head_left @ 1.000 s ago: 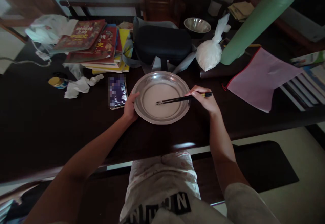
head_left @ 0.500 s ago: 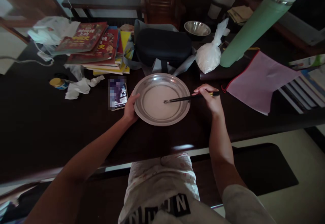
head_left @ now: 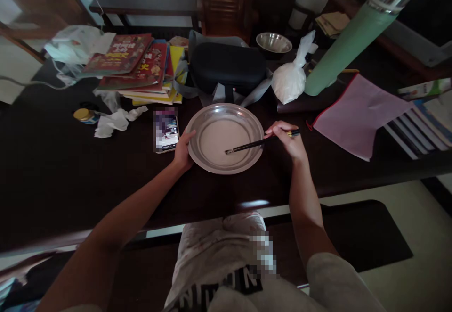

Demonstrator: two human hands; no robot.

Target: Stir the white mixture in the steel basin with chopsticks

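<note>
A shiny metal plate (head_left: 197, 123) sits on the dark, glossy wooden table (head_left: 70, 180) beside crumpled paper tissue (head_left: 113, 122).

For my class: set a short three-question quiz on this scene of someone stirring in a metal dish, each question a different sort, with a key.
1. True or false: the left hand grips the chopsticks.
2. What lies just left of the metal dish on the table? A) a phone B) a spoon C) a cup
3. Fill in: the chopstick tips rest in a pale ____ inside the dish.

Key
1. False: the right hand holds them; the left hand steadies the dish's rim.
2. A, the phone.
3. Liquid.
</note>
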